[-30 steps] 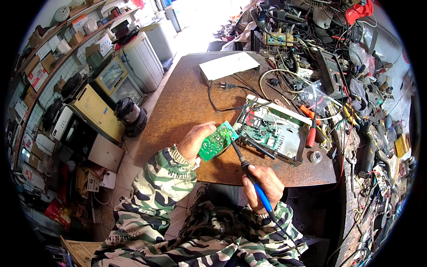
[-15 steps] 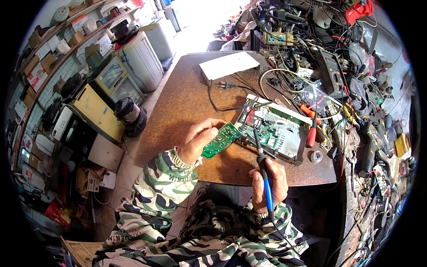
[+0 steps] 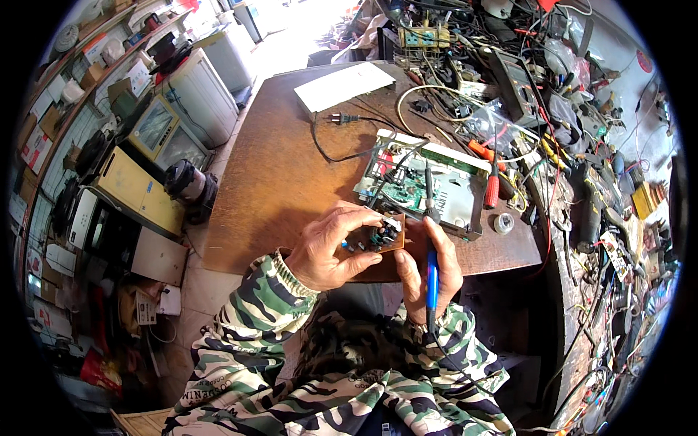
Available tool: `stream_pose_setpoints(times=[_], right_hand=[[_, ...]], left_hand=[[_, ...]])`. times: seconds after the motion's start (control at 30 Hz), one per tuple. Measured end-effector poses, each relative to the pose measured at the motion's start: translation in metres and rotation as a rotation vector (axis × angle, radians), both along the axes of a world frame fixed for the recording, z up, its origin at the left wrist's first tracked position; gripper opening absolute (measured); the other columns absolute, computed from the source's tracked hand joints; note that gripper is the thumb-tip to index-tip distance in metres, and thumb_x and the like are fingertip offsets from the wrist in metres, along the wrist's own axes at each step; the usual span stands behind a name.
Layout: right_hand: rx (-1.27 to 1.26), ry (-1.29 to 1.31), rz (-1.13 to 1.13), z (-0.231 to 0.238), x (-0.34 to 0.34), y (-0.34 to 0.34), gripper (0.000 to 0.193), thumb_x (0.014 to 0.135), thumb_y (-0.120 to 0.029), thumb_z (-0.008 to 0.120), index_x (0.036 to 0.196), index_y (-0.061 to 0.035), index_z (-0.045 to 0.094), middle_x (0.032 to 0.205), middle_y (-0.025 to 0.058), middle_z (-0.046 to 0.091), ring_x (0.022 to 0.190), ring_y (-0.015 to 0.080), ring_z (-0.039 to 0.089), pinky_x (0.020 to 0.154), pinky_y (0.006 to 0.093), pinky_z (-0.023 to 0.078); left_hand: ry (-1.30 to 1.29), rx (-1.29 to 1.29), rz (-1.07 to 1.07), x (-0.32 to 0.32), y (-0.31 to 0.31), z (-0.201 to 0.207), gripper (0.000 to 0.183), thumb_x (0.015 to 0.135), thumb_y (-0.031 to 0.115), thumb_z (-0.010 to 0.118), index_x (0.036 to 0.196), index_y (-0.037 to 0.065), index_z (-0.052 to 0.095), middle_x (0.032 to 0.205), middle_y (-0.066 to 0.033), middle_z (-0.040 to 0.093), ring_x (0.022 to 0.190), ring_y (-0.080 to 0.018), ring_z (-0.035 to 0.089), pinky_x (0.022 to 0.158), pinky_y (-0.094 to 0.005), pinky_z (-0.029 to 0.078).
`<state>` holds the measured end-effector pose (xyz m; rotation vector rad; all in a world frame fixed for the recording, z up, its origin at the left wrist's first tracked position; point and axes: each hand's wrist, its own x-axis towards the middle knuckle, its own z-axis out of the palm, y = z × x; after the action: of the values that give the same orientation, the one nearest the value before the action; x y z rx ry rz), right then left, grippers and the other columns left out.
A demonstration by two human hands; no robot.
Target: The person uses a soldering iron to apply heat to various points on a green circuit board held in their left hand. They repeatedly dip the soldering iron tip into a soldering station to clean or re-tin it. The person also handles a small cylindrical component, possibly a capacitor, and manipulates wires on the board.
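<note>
– Over the near edge of the brown wooden table [image 3: 251, 174], what's the left hand [image 3: 329, 245] got?

– Small rectangular circuit board [image 3: 390, 232], brown face edge, dark and white parts mounted on it. Thumb below, fingers above, clamped on the board, which is tilted and held up off the tabletop.

– Right hand [image 3: 430, 270]?

– Slim soldering iron with a blue and black handle [image 3: 432, 283]. Thumb and forefinger closed around the handle, thumb on the left side. Other fingers mostly hidden, can't tell how they sit.

– Iron on the board?

– No. Tip points up and away from the person, just right of the board, overlapping the open silver metal case [image 3: 463, 207] in view. Can't tell if it touches the case. Same for right fingertips and board: very close, contact unclear.

– Around the case?

– Green circuit board [image 3: 407, 195] inside it. Screwdriver with a red handle [image 3: 492, 192] by its right side, small clear round container [image 3: 503, 223] near the lower right corner.

– Farther back?

– Flat white panel [image 3: 343, 86] on the table, black two-pin plug [image 3: 344, 118] just below it, cord running toward the case. Tangled cables and tools heaped along the right.
</note>
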<state>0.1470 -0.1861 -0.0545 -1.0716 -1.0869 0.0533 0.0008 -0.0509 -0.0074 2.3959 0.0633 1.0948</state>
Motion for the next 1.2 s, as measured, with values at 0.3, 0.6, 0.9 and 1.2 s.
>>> stream_pose_setpoints(times=[0.3, 0.6, 0.9, 1.2], right_hand=[[-0.029, 0.104, 0.124, -0.001, 0.002, -0.002, 0.060, 0.090, -0.001, 0.075, 0.143, 0.0035, 0.049, 0.126, 0.0202, 0.068, 0.106, 0.0246, 0.073, 0.088, 0.0330, 0.058], [-0.043, 0.058, 0.081, 0.005, 0.003, -0.001, 0.055, 0.089, 0.003, 0.073, 0.140, 0.0029, 0.054, 0.126, 0.0183, 0.068, 0.108, 0.0232, 0.072, 0.091, 0.0320, 0.056], [-0.139, 0.054, 0.076, 0.011, 0.001, -0.003, 0.053, 0.090, 0.002, 0.072, 0.140, 0.0020, 0.054, 0.125, 0.0174, 0.067, 0.104, 0.0220, 0.071, 0.088, 0.0315, 0.056], [-0.053, 0.074, -0.010, 0.002, -0.004, 0.003, 0.050, 0.093, 0.004, 0.063, 0.142, 0.0034, 0.052, 0.123, 0.0196, 0.068, 0.103, 0.0242, 0.072, 0.090, 0.0336, 0.057]], left_hand=[[0.033, 0.080, -0.037, 0.001, 0.001, 0.004, 0.052, 0.074, 0.014, 0.090, 0.118, 0.004, 0.065, 0.109, -0.0142, 0.070, 0.104, -0.0324, 0.068, 0.090, -0.0417, 0.056], [0.074, 0.050, 0.063, 0.003, -0.005, 0.007, 0.053, 0.069, 0.004, 0.085, 0.118, 0.002, 0.067, 0.111, -0.0158, 0.068, 0.100, -0.0326, 0.068, 0.087, -0.0415, 0.056], [0.016, 0.178, 0.189, 0.012, -0.007, 0.007, 0.054, 0.069, 0.002, 0.083, 0.120, 0.002, 0.067, 0.106, -0.0140, 0.068, 0.096, -0.0295, 0.069, 0.083, -0.0387, 0.057], [0.006, 0.170, 0.303, 0.011, -0.008, 0.003, 0.055, 0.069, 0.002, 0.085, 0.120, 0.003, 0.064, 0.108, -0.0152, 0.069, 0.098, -0.0331, 0.068, 0.085, -0.0407, 0.056]])
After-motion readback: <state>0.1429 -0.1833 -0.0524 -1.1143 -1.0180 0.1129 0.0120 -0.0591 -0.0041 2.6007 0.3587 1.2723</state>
